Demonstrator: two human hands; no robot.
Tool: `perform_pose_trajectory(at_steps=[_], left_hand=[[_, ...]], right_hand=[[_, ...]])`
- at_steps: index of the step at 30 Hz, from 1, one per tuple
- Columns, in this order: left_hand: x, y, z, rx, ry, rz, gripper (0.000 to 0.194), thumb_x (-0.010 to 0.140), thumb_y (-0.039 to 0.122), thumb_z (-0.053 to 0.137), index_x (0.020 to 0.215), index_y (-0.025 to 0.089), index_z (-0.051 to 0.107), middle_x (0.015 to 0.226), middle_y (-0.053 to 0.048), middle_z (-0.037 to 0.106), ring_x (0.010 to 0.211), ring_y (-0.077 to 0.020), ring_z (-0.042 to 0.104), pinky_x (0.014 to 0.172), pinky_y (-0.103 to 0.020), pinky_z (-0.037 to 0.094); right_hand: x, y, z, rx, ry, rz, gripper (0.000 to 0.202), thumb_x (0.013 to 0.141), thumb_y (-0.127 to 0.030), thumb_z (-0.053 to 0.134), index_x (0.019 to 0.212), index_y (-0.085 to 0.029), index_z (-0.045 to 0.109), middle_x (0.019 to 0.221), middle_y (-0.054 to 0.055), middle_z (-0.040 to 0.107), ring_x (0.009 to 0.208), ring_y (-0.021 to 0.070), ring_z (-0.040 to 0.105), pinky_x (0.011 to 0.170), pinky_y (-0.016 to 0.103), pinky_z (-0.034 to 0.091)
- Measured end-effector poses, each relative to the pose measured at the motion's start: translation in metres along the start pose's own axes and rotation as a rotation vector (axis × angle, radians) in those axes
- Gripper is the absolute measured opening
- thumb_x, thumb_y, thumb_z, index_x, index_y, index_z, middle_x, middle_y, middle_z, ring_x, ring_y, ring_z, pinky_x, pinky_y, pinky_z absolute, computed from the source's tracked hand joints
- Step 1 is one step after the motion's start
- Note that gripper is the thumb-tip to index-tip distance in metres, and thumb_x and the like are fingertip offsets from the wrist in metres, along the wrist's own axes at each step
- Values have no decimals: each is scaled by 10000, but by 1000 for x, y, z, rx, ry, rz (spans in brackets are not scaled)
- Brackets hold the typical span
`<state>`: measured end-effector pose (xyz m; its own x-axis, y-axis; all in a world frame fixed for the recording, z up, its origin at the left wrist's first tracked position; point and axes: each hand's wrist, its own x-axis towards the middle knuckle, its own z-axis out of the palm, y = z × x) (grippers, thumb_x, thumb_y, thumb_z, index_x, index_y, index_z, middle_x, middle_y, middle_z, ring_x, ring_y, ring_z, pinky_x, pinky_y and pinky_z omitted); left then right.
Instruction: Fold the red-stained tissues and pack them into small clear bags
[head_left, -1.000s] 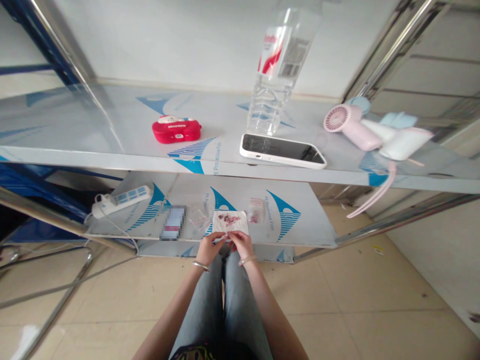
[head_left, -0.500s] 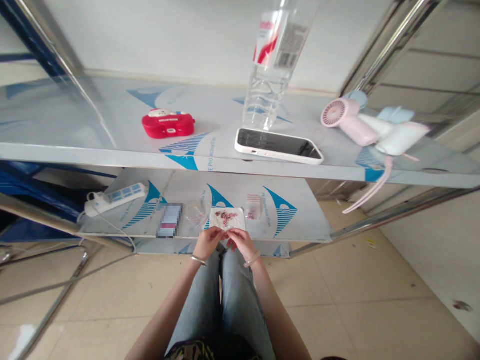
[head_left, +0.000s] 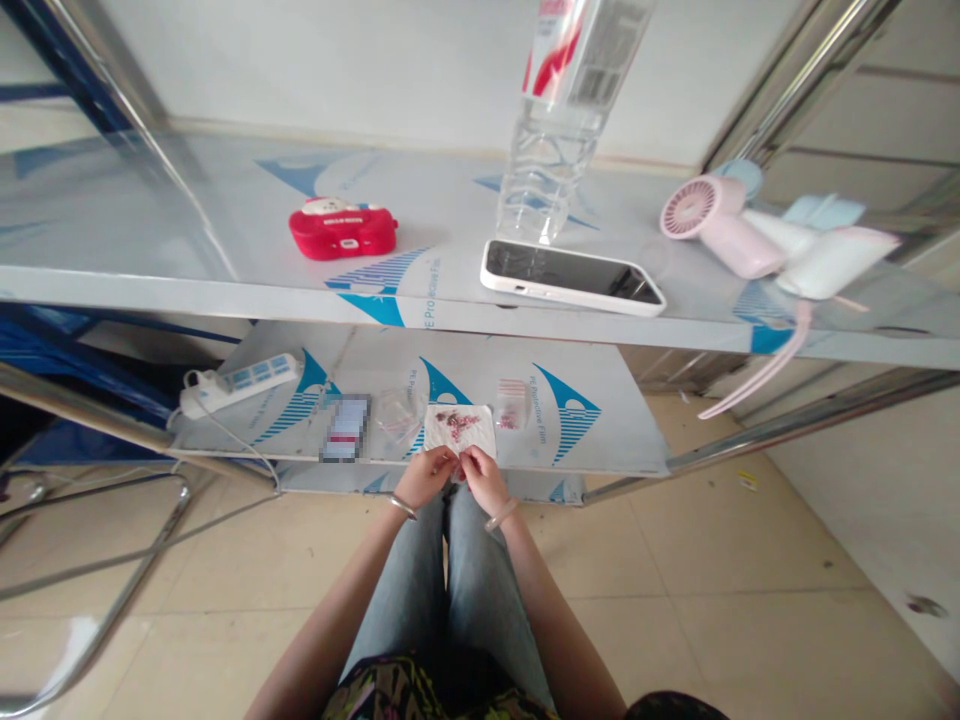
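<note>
Over the front edge of the lower shelf, my left hand (head_left: 427, 477) and my right hand (head_left: 484, 479) meet with pinched fingertips. Something small and reddish shows below the fingers, too small to name. Just beyond them lies a white paper sheet (head_left: 480, 428) bearing small dark red and pink beads (head_left: 459, 424). A clear zip bag (head_left: 512, 403) with a few reddish bits sits right of the sheet. To its left is another crumpled clear bag (head_left: 397, 415).
A blurred-out phone (head_left: 346, 428) and a white power strip (head_left: 247, 383) lie left on the lower shelf (head_left: 622, 430). Above, the upper shelf (head_left: 247, 200) holds a red case (head_left: 343, 232), a water bottle (head_left: 547, 150), a white-cased phone (head_left: 574, 278) and pink handheld fan (head_left: 720, 220).
The view has shifted slightly, so the shelves sit a little higher and farther right. My hands have drawn slightly apart at the fingertips, still pinching above the shelf edge.
</note>
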<state>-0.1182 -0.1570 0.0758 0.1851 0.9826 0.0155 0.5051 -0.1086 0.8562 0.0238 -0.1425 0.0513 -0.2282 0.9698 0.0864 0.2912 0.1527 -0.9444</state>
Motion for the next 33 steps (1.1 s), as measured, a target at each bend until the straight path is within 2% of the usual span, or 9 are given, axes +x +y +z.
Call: perform_pose_trajectory(at_steps=[3,6,13,24,29,33], left_hand=[[0,7,8,182,87,-92,175,842,191,445,781,167,607,729,-37,661,682,-145,601,657,-237,418],[0,13,17,214,161,-169,183,869,216,438,812,173,606,742,-45,670,680,-154,613,632,-234,403],[-5,9,30,234,290,-208,166,864,212,451,810,184,606,715,-46,671,672,-160,628,597,-220,384],[-8,-5,42,187,391,-220,179,851,217,467,769,172,620,657,-44,652,595,-149,603,550,-217,355],[-6,-14,37,170,502,-283,158,835,181,471,798,162,624,689,-47,672,630,-153,623,588,-221,395],[-7,-16,32,118,457,-231,164,838,203,488,801,175,645,718,-35,693,666,-148,644,625,-219,435]], right_hand=[[-1,2,3,-187,82,-34,167,846,-254,381,722,-199,480,670,17,562,647,155,540,614,247,405],[-4,-2,6,-412,143,-13,172,871,-239,374,781,-187,511,761,48,608,688,163,564,603,243,378],[-7,-10,10,-661,113,34,206,921,-252,364,855,-183,546,843,50,644,708,164,594,549,239,315],[-9,-4,18,-720,67,94,209,922,-253,358,865,-186,548,842,49,661,714,176,608,536,248,300],[-12,7,18,-662,103,72,192,905,-236,360,832,-185,530,799,48,647,696,175,609,549,242,327],[-14,13,15,-538,159,50,142,876,-279,420,853,-188,526,791,28,620,651,155,587,567,229,375]])
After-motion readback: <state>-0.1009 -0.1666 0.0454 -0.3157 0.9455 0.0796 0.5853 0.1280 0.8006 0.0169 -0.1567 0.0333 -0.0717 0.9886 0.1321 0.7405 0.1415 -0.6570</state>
